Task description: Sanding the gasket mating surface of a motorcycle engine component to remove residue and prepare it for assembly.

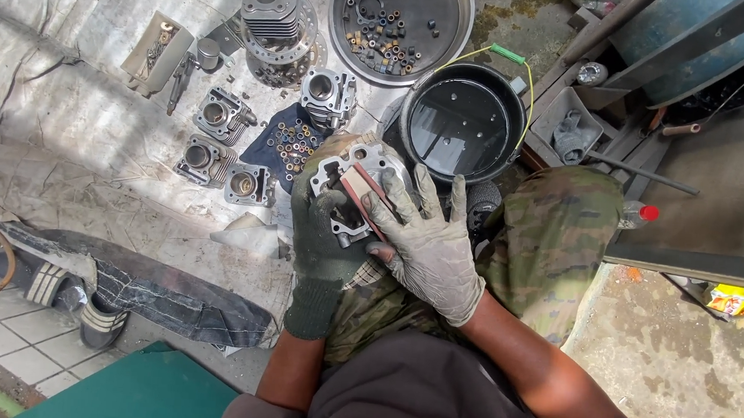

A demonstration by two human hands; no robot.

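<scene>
Clamping grey cast-metal engine cylinder part (352, 190) on the lap in dark-green-gloved left hand (323, 240), fingers wrapped shut; pressing flat reddish-brown sanding block (364, 196), long axis diagonal, under half-closed pale-grey-gloved right hand (426, 238), just right.

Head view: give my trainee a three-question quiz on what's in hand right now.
1. True or false: both hands wear gloves.
2. What does the left hand hold? A) a metal engine part B) a bucket C) a shoe
3. What dark round container sits just beyond the hands?

Key:
1. True; the right hand wears a grey glove, the left a dark one.
2. A, the engine part, with the right hand pressing a flat reddish-edged pad on it.
3. The black bucket of dark liquid.
</scene>
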